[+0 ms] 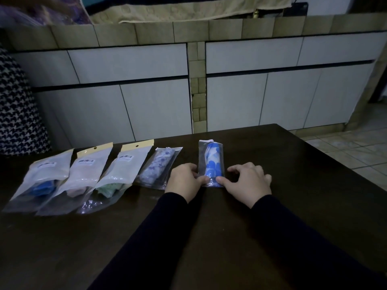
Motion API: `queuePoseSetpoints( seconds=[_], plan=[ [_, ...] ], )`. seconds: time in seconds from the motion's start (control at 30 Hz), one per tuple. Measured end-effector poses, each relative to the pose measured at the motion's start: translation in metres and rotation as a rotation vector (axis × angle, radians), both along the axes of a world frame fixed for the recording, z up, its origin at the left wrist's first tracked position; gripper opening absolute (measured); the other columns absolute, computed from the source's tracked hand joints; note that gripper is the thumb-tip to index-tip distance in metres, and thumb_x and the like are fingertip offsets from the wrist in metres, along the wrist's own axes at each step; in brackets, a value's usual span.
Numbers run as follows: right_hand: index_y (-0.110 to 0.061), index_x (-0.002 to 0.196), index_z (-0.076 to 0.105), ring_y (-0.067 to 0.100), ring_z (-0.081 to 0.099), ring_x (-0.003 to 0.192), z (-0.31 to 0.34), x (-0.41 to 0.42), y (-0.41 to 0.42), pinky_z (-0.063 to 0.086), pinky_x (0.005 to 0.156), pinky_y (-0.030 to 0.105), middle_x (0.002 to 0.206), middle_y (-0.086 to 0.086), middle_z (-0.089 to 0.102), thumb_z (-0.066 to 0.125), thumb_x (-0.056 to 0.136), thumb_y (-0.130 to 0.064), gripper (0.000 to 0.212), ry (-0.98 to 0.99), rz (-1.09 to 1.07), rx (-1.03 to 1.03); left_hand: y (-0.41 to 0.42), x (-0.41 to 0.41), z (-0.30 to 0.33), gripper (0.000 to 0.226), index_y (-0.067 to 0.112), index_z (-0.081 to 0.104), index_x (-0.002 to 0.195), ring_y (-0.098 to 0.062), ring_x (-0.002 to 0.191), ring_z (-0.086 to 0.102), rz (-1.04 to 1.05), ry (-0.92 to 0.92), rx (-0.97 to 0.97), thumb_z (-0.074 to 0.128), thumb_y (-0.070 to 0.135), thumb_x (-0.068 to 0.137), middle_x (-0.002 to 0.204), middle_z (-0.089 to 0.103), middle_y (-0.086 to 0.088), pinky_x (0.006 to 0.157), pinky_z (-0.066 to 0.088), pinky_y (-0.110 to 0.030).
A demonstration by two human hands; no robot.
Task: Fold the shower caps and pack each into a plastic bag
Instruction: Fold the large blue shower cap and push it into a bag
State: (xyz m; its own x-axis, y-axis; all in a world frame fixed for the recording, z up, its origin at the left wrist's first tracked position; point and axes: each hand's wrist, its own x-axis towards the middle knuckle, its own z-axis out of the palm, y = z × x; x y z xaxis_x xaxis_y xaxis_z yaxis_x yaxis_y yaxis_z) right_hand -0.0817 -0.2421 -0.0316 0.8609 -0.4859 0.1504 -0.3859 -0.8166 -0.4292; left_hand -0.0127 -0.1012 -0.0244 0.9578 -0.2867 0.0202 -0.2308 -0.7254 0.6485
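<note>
A clear plastic bag (211,162) holding a rolled blue-and-white shower cap lies upright on the dark table (293,164). My left hand (184,182) pinches its near left corner with thumb and fingers. My right hand (248,181) pinches its near right corner, thumb on the bag's bottom edge. To the left lies a row of packed bags: a pale floral cap in a clear bag (157,167), then a green cap bag (117,174), a pink cap bag (83,176) and a blue cap bag (44,181).
The table's far edge runs just behind the bags, its right edge slants down at the right. White cabinet doors (146,109) under a tiled counter stand beyond. A houndstooth fabric (14,114) hangs at the left. Tiled floor (356,147) shows at the right.
</note>
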Motion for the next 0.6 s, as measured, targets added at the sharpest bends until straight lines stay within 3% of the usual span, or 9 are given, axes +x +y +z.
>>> queuePoseSetpoints(
  seconds=[0.17, 0.27, 0.33, 0.4, 0.47, 0.6],
  plan=[
    [-0.037, 0.123, 0.053, 0.014, 0.04, 0.12, 0.001, -0.003, 0.003, 0.032, 0.098, 0.033, 0.126, -0.006, 0.047, 0.06, 0.086, -0.05, 0.04, -0.099, 0.056, -0.005, 0.001, 0.002, 0.001, 0.027, 0.022, 0.065, 0.102, -0.005, 0.082, 0.061, -0.036, 0.082, -0.022, 0.071, 0.038, 0.081, 0.091, 0.066, 0.007, 0.079, 0.052, -0.025],
    [-0.036, 0.11, 0.062, 0.006, 0.046, 0.11, 0.004, -0.004, 0.009, 0.029, 0.094, 0.027, 0.115, -0.014, 0.058, 0.057, 0.091, -0.038, 0.019, -0.225, 0.226, -0.014, 0.007, 0.002, 0.001, 0.012, 0.024, 0.063, 0.088, -0.007, 0.08, 0.065, -0.017, 0.125, -0.267, 0.069, 0.033, 0.084, 0.086, 0.069, 0.005, 0.078, 0.054, -0.028],
    [-0.032, 0.106, 0.067, 0.002, 0.053, 0.099, 0.003, -0.005, 0.017, 0.035, 0.094, 0.027, 0.102, -0.014, 0.066, 0.048, 0.096, -0.04, 0.023, -0.259, 0.325, 0.105, 0.01, -0.001, 0.004, 0.009, 0.022, 0.061, 0.085, -0.009, 0.076, 0.065, 0.005, 0.135, -0.428, 0.066, 0.03, 0.086, 0.085, 0.069, 0.002, 0.072, 0.055, -0.029],
    [-0.03, 0.101, 0.071, 0.001, 0.061, 0.087, 0.006, -0.006, 0.023, 0.046, 0.087, 0.028, 0.086, -0.013, 0.069, 0.042, 0.094, -0.052, 0.037, -0.301, 0.357, 0.389, 0.01, -0.005, 0.005, 0.01, 0.021, 0.061, 0.084, -0.008, 0.068, 0.064, -0.021, 0.131, -0.519, 0.066, 0.029, 0.087, 0.084, 0.07, 0.0, 0.063, 0.05, -0.025],
    [-0.027, 0.097, 0.072, 0.0, 0.063, 0.076, 0.012, -0.005, 0.024, 0.048, 0.068, 0.018, 0.079, -0.011, 0.069, 0.044, 0.087, -0.062, 0.046, -0.313, 0.324, 0.572, 0.006, -0.011, 0.005, 0.008, 0.021, 0.064, 0.09, -0.004, 0.067, 0.062, -0.089, 0.153, -0.582, 0.066, 0.028, 0.086, 0.09, 0.069, 0.0, 0.059, 0.047, -0.02],
    [-0.022, 0.093, 0.074, 0.002, 0.062, 0.069, 0.02, 0.0, 0.014, 0.041, 0.058, 0.014, 0.073, -0.008, 0.068, 0.057, 0.084, -0.056, 0.039, -0.293, 0.223, 0.643, 0.0, -0.016, 0.005, 0.029, 0.022, 0.067, 0.113, -0.017, 0.09, 0.063, -0.256, 0.274, -0.648, 0.065, 0.014, 0.085, 0.12, 0.06, -0.001, 0.07, 0.05, -0.025]
  ],
)
